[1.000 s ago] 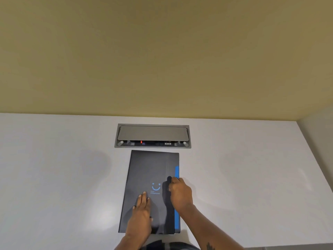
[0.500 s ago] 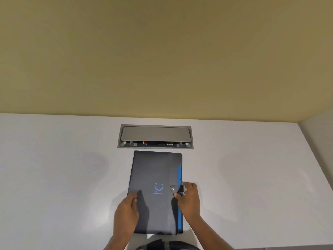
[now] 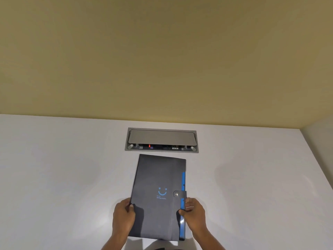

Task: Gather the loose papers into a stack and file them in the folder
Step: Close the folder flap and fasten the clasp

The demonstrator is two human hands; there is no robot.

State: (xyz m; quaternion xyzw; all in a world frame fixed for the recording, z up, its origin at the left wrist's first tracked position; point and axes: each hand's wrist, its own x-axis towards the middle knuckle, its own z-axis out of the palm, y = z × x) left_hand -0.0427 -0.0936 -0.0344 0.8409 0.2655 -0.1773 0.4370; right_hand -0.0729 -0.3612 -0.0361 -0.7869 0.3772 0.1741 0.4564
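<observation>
Both hands grip the closed folder (image 3: 155,199): left hand (image 3: 123,216) pinches its near edge, right hand (image 3: 195,212) the blue edge. Risk: snap tab (image 3: 178,193), just above right fingers, pops open if tugged; papers unseen inside.

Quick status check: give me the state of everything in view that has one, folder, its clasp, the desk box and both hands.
Dark grey folder with blue smiley: closed, flat on the white desk.
Snap tab: fastened over the cover.
Grey recessed desk socket box: lid partly raised.
Left hand: gripping the folder's left edge.
Right hand: gripping its right edge.
</observation>
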